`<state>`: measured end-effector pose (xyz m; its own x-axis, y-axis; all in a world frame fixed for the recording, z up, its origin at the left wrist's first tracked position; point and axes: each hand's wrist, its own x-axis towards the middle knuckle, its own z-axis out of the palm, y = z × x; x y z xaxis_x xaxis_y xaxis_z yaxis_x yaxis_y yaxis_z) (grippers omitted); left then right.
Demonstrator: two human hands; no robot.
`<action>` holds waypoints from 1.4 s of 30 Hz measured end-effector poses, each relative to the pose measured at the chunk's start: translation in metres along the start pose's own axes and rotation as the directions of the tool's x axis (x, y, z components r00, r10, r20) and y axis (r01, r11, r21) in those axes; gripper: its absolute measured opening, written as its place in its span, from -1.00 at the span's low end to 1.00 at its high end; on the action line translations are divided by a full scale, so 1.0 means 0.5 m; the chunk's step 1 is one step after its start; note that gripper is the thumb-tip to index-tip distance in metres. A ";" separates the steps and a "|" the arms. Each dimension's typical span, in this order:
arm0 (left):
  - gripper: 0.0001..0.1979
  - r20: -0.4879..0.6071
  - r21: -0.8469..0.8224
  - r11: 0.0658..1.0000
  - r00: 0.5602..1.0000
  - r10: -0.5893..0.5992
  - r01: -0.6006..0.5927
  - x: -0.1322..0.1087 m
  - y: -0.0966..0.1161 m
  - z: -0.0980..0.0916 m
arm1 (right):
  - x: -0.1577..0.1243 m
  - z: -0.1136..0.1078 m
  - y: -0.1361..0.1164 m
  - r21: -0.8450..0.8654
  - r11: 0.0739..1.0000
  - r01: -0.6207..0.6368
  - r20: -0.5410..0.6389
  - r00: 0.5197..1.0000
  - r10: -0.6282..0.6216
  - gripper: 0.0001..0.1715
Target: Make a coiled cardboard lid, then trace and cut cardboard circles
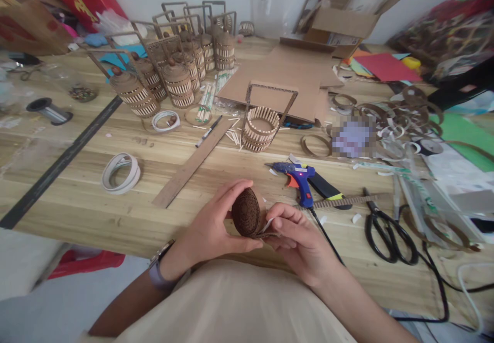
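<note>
My left hand is closed round a brown coiled disc of corrugated card, held on edge above the near edge of the wooden table. My right hand pinches the loose end of the coil's strip and a small white tab right beside the disc. A blue glue gun lies just beyond my right hand, its cord running past my wrist. A half-built stick basket with a card handle stands further back.
Several finished little lantern-like baskets crowd the back left. Tape rolls, a wooden ruler, a long black ruler, black scissors, flat cardboard, card rings and an open box lie around.
</note>
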<state>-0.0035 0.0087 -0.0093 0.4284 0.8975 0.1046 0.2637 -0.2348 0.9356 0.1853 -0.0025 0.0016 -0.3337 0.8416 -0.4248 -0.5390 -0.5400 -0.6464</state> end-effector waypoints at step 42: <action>-0.19 0.112 0.193 0.969 0.985 0.134 -0.154 -0.003 0.022 0.004 | -0.007 -0.044 -0.030 -0.585 0.670 0.457 0.327 0.889 -0.320 -0.51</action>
<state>0.0005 0.0043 0.0002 0.5542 0.8104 0.1903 0.3562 -0.4375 0.8257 0.2116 0.0024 -0.0014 -0.3773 0.9254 0.0368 -0.0606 0.0150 -0.9981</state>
